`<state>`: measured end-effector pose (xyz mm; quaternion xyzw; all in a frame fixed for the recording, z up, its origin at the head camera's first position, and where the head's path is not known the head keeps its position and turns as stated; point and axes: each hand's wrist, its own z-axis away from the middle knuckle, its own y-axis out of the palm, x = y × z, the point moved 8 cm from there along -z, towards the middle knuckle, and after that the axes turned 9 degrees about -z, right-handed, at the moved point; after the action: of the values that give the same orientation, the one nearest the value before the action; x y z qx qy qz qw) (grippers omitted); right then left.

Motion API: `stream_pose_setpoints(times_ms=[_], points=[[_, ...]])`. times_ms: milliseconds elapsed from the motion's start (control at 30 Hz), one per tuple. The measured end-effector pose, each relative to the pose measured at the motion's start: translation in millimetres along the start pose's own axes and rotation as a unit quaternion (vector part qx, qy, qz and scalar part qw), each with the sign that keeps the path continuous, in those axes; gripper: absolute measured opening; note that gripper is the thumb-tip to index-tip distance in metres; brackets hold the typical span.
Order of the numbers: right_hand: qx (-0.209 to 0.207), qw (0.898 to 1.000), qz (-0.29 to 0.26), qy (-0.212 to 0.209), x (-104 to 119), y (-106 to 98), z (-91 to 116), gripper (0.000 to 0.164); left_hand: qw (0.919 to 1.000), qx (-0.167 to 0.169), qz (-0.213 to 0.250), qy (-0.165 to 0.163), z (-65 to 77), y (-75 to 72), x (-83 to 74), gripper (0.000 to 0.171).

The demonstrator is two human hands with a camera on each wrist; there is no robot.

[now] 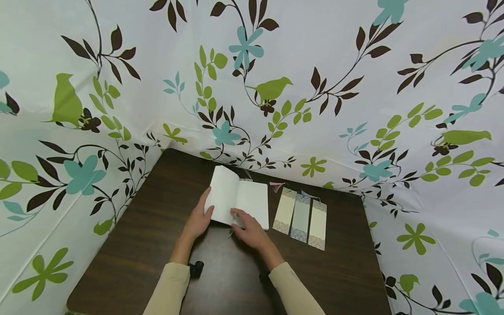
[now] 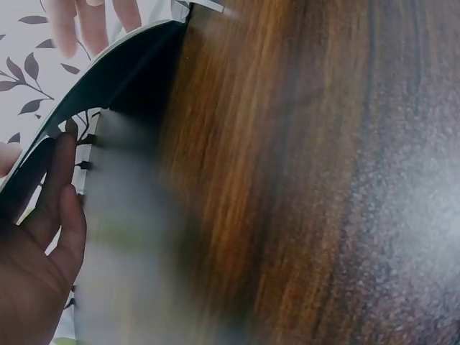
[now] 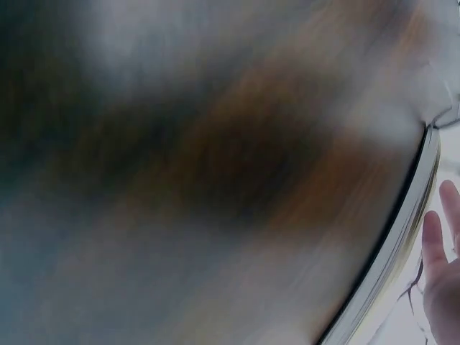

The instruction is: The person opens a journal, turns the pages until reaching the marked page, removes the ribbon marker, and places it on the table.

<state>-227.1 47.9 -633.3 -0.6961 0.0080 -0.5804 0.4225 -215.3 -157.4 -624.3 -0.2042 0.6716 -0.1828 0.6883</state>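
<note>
An open notebook (image 1: 252, 199) with blank white pages lies on the dark wooden table, its left side lifted and tilted. My left hand (image 1: 198, 221) grips that left side at the edge, thumb on the page. In the left wrist view, the left hand's fingers (image 2: 61, 172) reach under the dark cover (image 2: 118, 75). Over the lower part of the pages near the fold is my right hand (image 1: 250, 229), its fingers loosely extended and touching the paper. The right wrist view shows fingers (image 3: 435, 244) beside the page edges (image 3: 392, 262). A thin ribbon (image 1: 231, 234) sticks out below the spine.
Right of the notebook lie three bookmarks: a cream one (image 1: 285, 211), a pale blue-green one (image 1: 301, 217) and another cream one (image 1: 317, 225). A pink tassel (image 1: 277, 185) rests above them. Patterned cloth (image 1: 299, 109) walls surround the table (image 1: 138, 253).
</note>
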Motion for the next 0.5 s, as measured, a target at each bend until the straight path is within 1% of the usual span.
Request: stream_pose_setpoints(times_ms=[100,167,367,500], points=[[-0.018,0.999,0.032,0.012,-5.7,-9.2,-2.1,0.063,1.0,0.002,0.003,0.003,0.7,-0.1,1.4,0.07],[-0.02,0.998,0.059,0.02,-10.4,-14.8,-3.2,0.065,1.0,0.005,0.008,0.001,1.4,-0.1,2.5,0.069],[-0.002,0.993,0.111,0.027,-20.3,-32.4,-2.1,0.058,0.9998,0.01,0.016,-0.006,1.6,1.4,4.5,0.069],[0.007,0.989,0.144,0.04,-24.5,-42.5,2.8,0.053,0.9997,0.01,0.024,-0.002,2.2,2.4,5.7,0.068]])
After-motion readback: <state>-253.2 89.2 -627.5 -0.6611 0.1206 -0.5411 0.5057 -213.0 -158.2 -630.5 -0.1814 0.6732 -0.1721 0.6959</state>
